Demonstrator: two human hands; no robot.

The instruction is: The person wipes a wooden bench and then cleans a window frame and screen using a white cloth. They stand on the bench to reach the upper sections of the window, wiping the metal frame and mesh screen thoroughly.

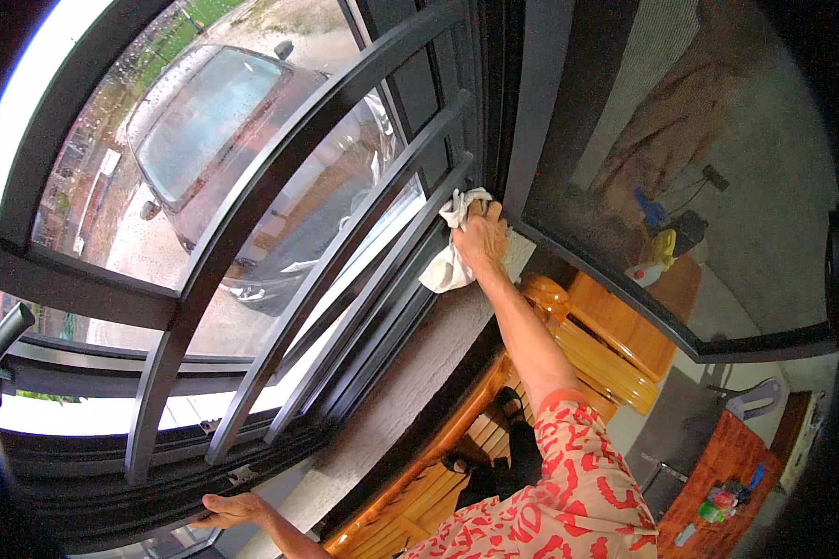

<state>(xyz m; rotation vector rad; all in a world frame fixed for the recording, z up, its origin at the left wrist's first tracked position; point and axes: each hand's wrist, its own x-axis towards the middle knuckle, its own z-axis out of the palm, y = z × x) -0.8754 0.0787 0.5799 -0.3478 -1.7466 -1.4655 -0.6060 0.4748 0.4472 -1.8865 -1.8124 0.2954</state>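
Note:
My right hand (pixel 482 240) is closed on a white cloth (pixel 447 271), which is bunched under the fingers and hangs loose below them. It presses the cloth to the corner of a dark window frame (pixel 382 359), where the grey bars (pixel 294 340) end. Down at the lower left, my left hand (pixel 238 510) rests by the frame's lower edge, its thumb and fingers stretched out and holding no loose thing. Part of its fingers is hard to make out.
A screened sash (pixel 690 359) stands swung inward at the right. Under my feet is a glossy wooden bench (pixel 410 508), beside a rough sill (pixel 391 429). A window handle (pixel 9 340) juts out at the far left. Outside the bars stands a car (pixel 219 93). A wooden table (pixel 732 466) holds small items.

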